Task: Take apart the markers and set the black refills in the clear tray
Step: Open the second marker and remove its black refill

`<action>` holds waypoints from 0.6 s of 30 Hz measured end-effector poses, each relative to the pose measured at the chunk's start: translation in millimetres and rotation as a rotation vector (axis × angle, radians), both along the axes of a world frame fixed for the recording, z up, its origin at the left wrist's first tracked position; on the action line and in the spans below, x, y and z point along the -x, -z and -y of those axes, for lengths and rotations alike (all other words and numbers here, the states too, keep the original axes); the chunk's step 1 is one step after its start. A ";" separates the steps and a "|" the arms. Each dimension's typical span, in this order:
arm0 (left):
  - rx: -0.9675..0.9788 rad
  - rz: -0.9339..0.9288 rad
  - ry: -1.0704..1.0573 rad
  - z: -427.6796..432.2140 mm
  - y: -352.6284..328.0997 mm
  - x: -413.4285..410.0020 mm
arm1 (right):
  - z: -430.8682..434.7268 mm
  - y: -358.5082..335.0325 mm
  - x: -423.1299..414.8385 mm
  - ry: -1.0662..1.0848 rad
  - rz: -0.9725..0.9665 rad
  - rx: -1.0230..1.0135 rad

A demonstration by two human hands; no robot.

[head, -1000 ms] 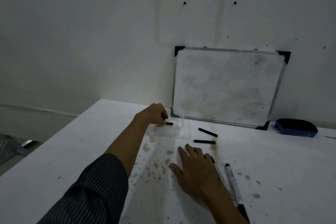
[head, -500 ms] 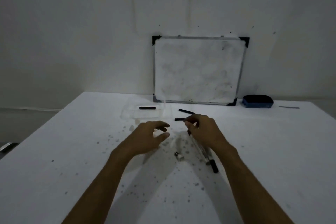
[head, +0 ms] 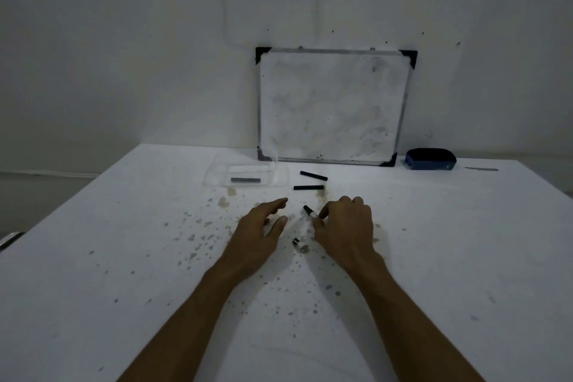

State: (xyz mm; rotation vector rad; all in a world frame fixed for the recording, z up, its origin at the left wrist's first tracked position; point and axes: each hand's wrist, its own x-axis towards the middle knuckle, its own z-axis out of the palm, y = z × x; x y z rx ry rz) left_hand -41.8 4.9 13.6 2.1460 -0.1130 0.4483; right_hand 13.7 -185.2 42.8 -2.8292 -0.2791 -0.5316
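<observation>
A: Items, by the clear tray?
B: One black refill lay inside; left hand nearer, fingers spread, empty.
A: Rightward?
B: Two refills beside it; right hand pinched a marker.

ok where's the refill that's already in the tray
In the head view, the one black refill stick lies flat inside the clear plastic tray, far left of centre, just left of the whiteboard's lower corner.
</observation>
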 end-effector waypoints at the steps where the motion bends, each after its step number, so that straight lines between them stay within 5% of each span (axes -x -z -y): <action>1: 0.015 0.008 0.007 1.2 -0.7 0.0 | -0.6 -0.1 0.8 -0.031 -0.015 -0.048; 8: 0.432 -0.020 0.090 2.3 -13.2 -9.1 | 3.5 -16.6 10.0 -0.342 -0.265 -0.441; 14: 0.735 -0.019 -0.005 -16.9 -16.3 -13.5 | 15.1 -29.5 15.9 -0.408 -0.382 -0.719; 18: 0.717 -0.082 -0.026 -24.4 -17.8 -11.9 | 16.9 -29.7 16.0 -0.333 -0.339 -0.979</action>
